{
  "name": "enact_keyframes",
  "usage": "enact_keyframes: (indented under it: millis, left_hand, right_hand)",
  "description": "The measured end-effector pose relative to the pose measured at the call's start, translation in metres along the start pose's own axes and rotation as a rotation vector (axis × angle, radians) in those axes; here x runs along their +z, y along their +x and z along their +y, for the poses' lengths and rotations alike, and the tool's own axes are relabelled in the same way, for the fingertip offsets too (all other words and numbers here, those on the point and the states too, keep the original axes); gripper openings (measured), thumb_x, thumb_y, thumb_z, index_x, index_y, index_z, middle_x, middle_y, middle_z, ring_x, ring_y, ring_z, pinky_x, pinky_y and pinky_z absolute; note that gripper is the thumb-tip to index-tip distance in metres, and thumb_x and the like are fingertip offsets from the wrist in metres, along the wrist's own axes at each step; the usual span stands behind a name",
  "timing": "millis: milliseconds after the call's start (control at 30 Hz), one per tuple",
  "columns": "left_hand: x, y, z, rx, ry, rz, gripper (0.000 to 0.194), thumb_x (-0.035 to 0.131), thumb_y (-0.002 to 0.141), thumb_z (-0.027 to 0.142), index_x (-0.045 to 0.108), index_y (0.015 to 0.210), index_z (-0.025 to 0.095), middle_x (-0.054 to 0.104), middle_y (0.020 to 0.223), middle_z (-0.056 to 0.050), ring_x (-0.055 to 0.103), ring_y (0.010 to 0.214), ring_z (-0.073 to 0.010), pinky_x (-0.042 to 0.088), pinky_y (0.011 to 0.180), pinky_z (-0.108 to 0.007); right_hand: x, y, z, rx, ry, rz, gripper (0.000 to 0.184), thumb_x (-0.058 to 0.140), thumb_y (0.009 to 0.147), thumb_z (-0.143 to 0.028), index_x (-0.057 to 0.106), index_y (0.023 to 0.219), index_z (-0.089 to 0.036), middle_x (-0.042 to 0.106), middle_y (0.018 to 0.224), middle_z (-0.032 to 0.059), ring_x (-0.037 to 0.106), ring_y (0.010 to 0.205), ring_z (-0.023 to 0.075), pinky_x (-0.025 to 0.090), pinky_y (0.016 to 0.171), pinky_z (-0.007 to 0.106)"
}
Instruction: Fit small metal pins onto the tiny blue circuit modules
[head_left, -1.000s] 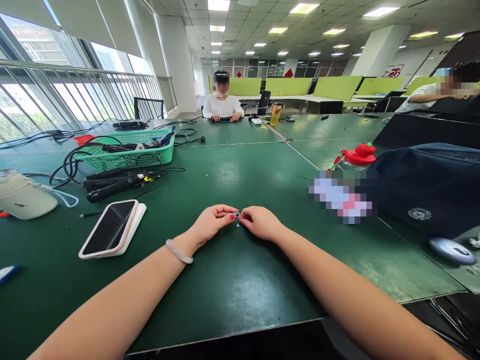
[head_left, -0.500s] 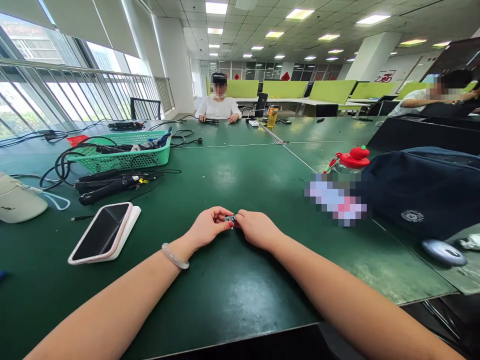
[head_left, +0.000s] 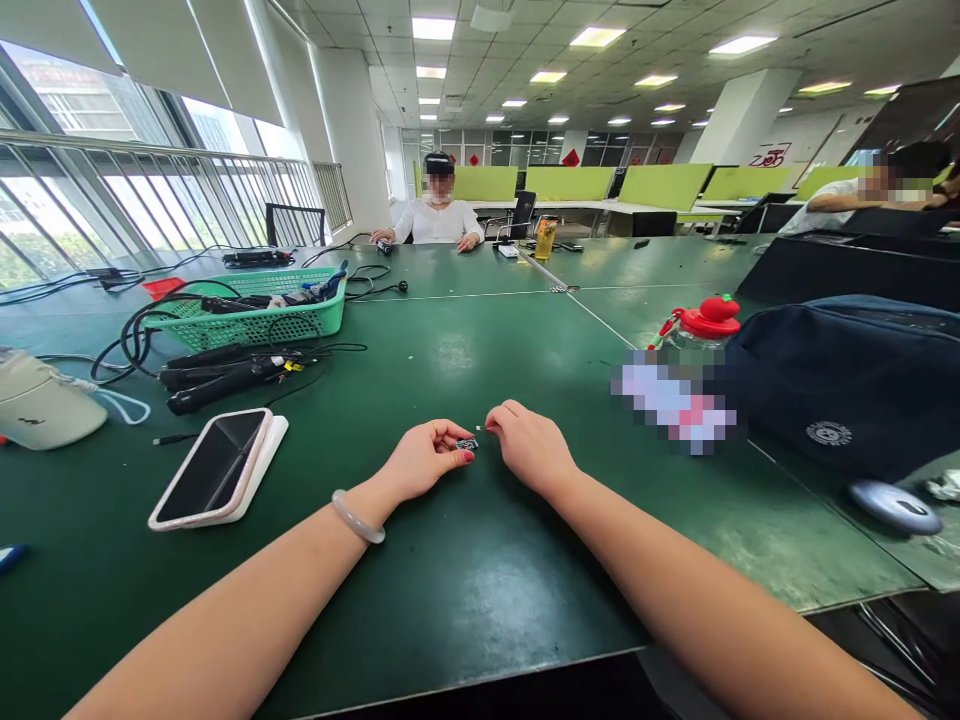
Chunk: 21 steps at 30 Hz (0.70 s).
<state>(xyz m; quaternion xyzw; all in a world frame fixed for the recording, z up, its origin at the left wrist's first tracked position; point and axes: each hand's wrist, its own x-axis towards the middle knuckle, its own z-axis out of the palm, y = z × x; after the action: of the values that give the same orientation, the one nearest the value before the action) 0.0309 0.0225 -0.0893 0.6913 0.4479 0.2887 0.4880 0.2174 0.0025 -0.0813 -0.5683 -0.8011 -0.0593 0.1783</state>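
The right hand (head_left: pixel 531 448) has drawn back from the left hand (head_left: pixel 420 460) since the frame half a second ago, when their fingertips met at the small circuit piece (head_left: pixel 466 444); now a narrow gap of green surface parts them.

Nearest, the desk (head_left: pixel 480 600) runs bare from its near edge up to the hands. The circuit piece sits in the left grip, pinched between thumb and fingers and jutting toward the desk's right edge. Its long axis seems to lie roughly along the near edge, though it is too small to be sure.

From the right grip, the piece lies toward the desk's left edge and slightly nearer the near edge. The right fingertips are pressed together, apparently pinching a tiny pale bit (head_left: pixel 479 428) that points at the left hand. The left hand is the nearer to the circuit piece, being the one in contact.

Farther off, toward the left edge, lie a phone (head_left: pixel 214 462) and then a green basket (head_left: pixel 319 320); a person in white (head_left: pixel 442 222) sits at the far edge.
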Motion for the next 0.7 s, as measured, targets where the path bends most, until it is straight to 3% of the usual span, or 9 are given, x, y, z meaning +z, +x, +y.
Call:
enact_keyframes:
  millis: [167,467,700]
  left_hand:
    - [0.001,0.000,-0.005,0.013,-0.002,-0.021,0.037,0.072,0.062,0.036,0.061,0.091,0.014,0.059,0.073,-0.002,0.050,0.062,-0.0107,0.041,0.061,-0.024]
    - [0.002,0.000,-0.005,0.032,0.015,-0.038,0.036,0.073,0.061,0.035,0.063,0.089,0.015,0.062,0.079,-0.004,0.051,0.066,-0.0118,0.043,0.065,-0.025]
    - [-0.001,-0.001,-0.003,0.073,0.008,-0.004,0.037,0.069,0.066,0.035,0.062,0.096,0.015,0.063,0.083,-0.005,0.054,0.069,-0.0129,0.044,0.067,-0.026]
  right_hand:
    - [-0.006,-0.003,-0.012,-0.159,0.015,-0.078,0.016,0.041,0.091,-0.020,0.057,0.090,-0.020,0.056,0.091,0.0016,0.054,0.073,0.0113,0.035,0.062,0.022]
    - [-0.009,-0.003,-0.016,-0.163,-0.031,-0.181,0.018,0.040,0.091,-0.020,0.058,0.091,-0.020,0.056,0.091,0.0039,0.055,0.076,0.0121,0.037,0.064,0.022]
    - [-0.018,-0.006,-0.013,-0.125,0.077,-0.108,0.016,0.042,0.092,-0.026,0.056,0.097,-0.020,0.056,0.094,0.0025,0.054,0.075,0.0116,0.036,0.065,0.022]
